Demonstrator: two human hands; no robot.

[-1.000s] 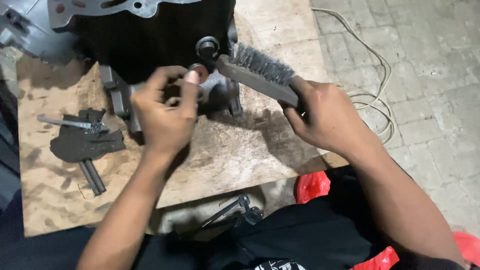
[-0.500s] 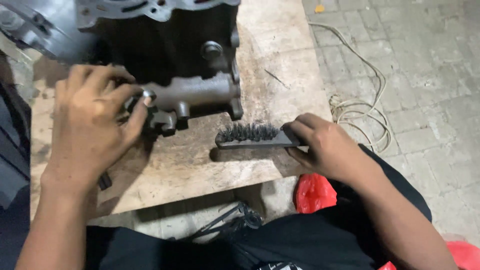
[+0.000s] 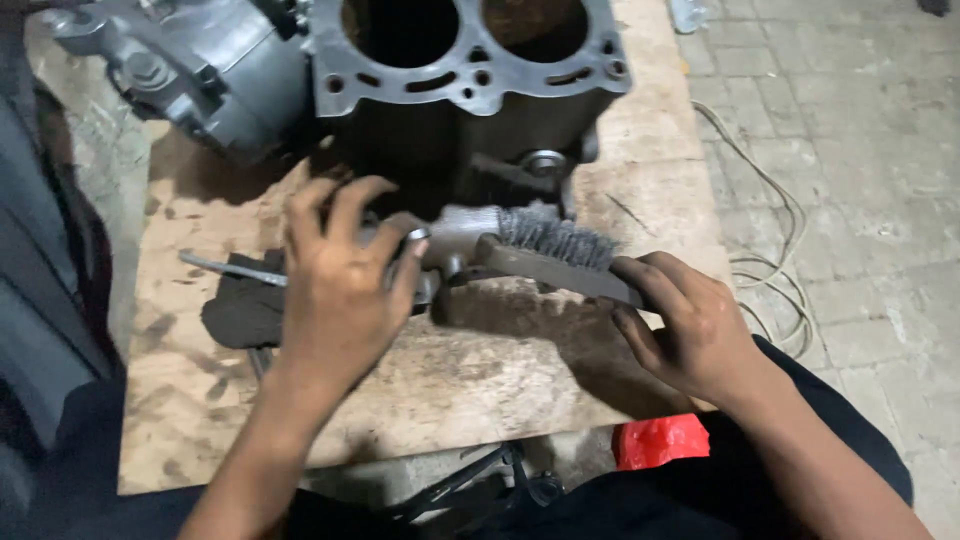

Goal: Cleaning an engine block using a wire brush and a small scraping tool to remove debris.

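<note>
Scrubbing step: left hand point(image 3: 340, 290) clamps metal part point(image 3: 455, 235) mid-table point(image 3: 500, 370), by engine block point(image 3: 470, 60). Right hand point(image 3: 690, 320) closed on wire brush point(image 3: 555, 255), bristles against part. Likely next: firm strokes, steady part.

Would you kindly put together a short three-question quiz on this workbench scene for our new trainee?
1. True or false: the right hand holds a wire brush.
2. What does the left hand grip? A) a grey metal part B) a red bag C) a cable
3. How many large round bores show in the top of the engine block?

Key: 1 true; 2 A; 3 two. The wooden board carries it all.
</note>
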